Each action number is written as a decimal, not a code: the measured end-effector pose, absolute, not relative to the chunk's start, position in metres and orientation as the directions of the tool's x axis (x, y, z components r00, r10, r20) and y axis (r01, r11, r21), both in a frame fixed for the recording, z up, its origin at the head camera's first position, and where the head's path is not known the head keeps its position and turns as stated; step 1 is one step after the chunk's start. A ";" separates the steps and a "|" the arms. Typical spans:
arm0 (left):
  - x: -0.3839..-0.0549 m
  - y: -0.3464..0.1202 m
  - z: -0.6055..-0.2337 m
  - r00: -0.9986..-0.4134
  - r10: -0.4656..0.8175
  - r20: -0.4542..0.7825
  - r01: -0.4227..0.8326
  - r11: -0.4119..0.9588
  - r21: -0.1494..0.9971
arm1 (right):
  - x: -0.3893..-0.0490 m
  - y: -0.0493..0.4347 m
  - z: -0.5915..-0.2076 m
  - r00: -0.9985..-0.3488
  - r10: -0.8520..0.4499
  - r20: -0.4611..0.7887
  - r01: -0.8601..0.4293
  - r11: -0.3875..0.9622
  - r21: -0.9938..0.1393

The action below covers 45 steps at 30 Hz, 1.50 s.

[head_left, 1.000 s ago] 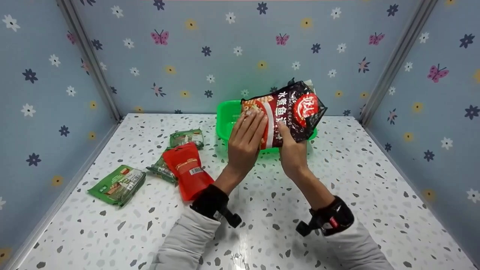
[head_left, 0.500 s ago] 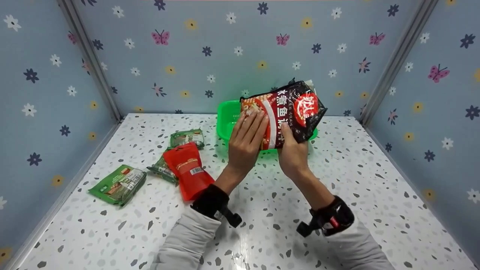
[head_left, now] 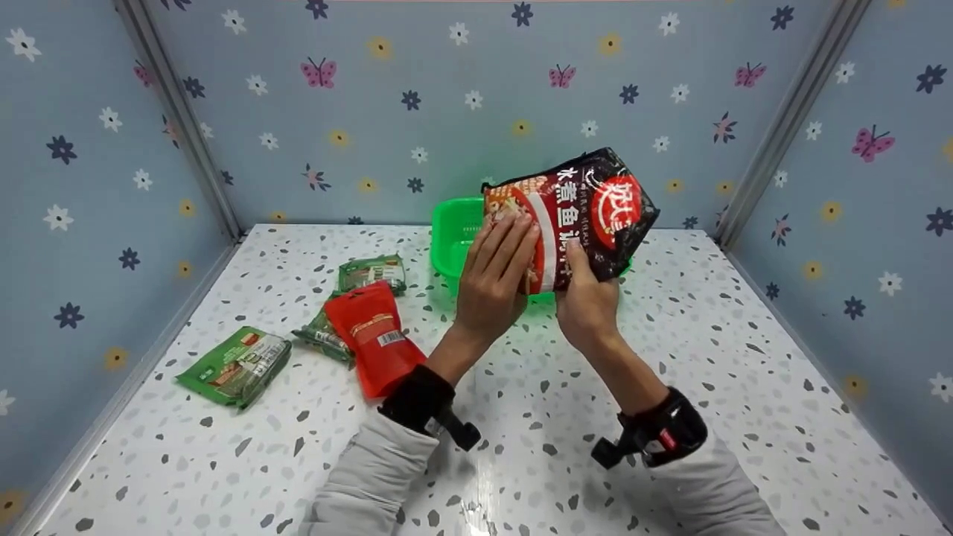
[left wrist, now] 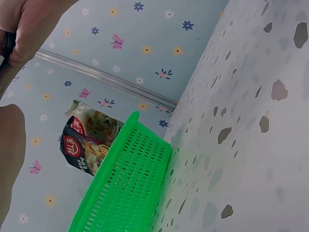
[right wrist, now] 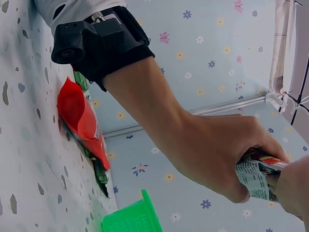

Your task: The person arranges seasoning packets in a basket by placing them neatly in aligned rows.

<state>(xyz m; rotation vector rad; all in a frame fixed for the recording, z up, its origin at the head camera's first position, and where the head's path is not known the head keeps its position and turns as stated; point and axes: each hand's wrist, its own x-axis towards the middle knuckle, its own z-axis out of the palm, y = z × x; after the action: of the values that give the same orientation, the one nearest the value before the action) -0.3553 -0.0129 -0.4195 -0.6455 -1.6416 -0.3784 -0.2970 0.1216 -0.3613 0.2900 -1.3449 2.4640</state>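
Both hands hold a black and red seasoning packet (head_left: 555,216) over the green basket (head_left: 450,246) in the head view. My left hand (head_left: 491,279) lies across its left part with the fingers on the printed front; the right wrist view shows the thumb on the other face, pinching the packet (right wrist: 256,180). My right hand (head_left: 588,301) grips the lower edge, thumb on the front and fingers behind. More packets (left wrist: 87,140) stick up out of the basket in the left wrist view. The held packet covers most of the basket's inside in the head view.
On the speckled white table (head_left: 715,327), left of the arms, lies a red pouch (head_left: 376,339) overlapping a green packet (head_left: 324,336). Another green packet (head_left: 372,274) is behind it, and one more green packet (head_left: 238,366) lies farther left. Flower-patterned walls (head_left: 476,119) enclose the back and sides.
Both hands have shifted the seasoning packet slightly up and to the right. Their hold on it looks the same, and the basket and the packets on the table have stayed in place.
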 end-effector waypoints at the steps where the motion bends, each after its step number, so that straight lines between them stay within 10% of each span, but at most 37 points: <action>1: -0.356 -0.013 -0.419 -0.084 0.207 0.975 0.617 0.779 -0.112 | -0.297 0.122 -0.361 -0.930 0.188 0.317 -0.368 -0.503 -0.782; 20: -0.372 -0.040 -0.422 -0.229 0.240 0.943 0.832 0.551 0.062 | -0.309 0.146 -0.347 -0.853 0.351 0.386 -0.517 -0.474 -0.713; 35: -0.396 -0.071 -0.449 -0.683 0.298 0.667 0.624 0.713 0.320 | -0.314 0.158 -0.340 -0.826 0.395 0.401 -0.557 -0.467 -0.687; 45: -0.402 -0.076 -0.474 -0.742 0.294 0.603 0.543 0.790 0.283 | -0.314 0.160 -0.340 -0.832 0.378 0.406 -0.549 -0.458 -0.699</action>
<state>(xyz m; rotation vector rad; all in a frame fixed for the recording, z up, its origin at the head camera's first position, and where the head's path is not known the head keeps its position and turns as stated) -0.4015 -0.0756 -0.4742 -0.6218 -2.4333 -0.6091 -0.3142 0.1596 -0.3402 0.2599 -1.1915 2.2827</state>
